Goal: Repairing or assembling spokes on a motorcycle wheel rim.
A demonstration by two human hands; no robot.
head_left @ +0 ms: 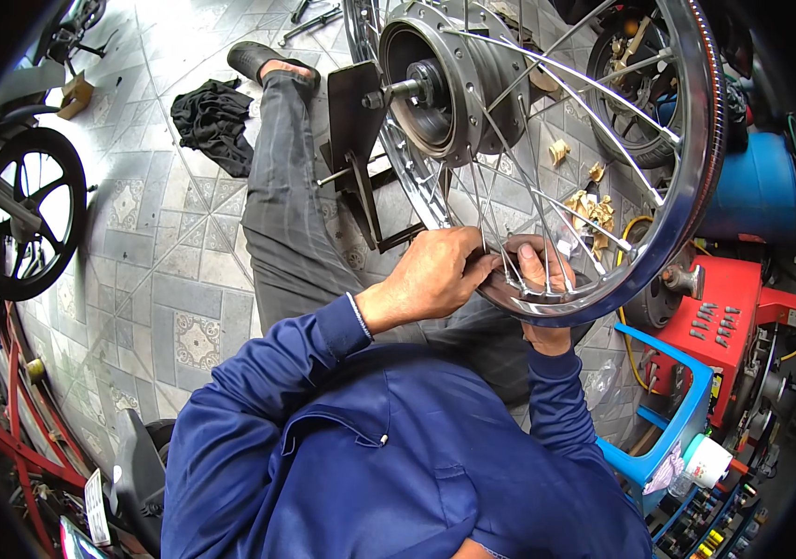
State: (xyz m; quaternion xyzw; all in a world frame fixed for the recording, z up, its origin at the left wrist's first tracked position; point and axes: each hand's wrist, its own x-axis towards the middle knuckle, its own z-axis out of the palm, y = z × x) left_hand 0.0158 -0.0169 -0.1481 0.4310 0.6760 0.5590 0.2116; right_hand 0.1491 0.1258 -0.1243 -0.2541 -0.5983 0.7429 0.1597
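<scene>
A spoked motorcycle wheel with a dark, shiny rim (594,306) stands tilted in front of me. Its grey metal hub (491,102) and axle rest at a black metal stand (353,116). Bright spokes (603,97) run from hub to rim. At the rim's near part, my left hand (428,279) pinches a spoke close to its lower end; the fingertips partly cover it. My right hand (547,270) reaches up behind the rim, its fingers curled around the rim's inner side among the spoke ends. Spokes and rim hide part of that hand.
On the tiled floor lie a black cloth (212,126) and crumpled brown paper (592,212). To the right are a red box (687,326) with small dark pieces on top, a blue plastic stool (687,396) and a blue drum (752,191). A black wheel (30,214) stands left.
</scene>
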